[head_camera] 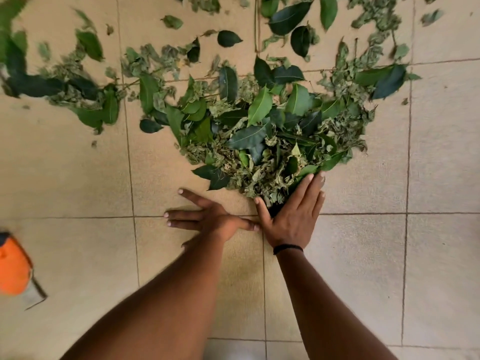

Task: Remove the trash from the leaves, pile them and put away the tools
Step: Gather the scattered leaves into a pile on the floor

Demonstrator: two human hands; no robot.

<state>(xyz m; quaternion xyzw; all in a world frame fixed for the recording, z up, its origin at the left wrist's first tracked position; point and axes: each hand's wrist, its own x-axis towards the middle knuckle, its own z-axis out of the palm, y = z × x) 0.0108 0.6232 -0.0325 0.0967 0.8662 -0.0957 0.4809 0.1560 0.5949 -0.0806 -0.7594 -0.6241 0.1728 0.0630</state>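
Bare forearms (black wristband [287,248], right)

The heap of leaves [275,136] is the main obstacle on the tiled floor [78,178]. On its near side, the right hand [293,216] lies flat against its edge and the left hand [207,216] is spread on the floor just beside it. Bare tiles lie left of the heap and right of it, giving open passage. Beyond the heap, scattered leaves [85,45] litter the floor with bare gaps between them. Far to the heap's near left, an orange object [13,268] sits at the picture's edge.
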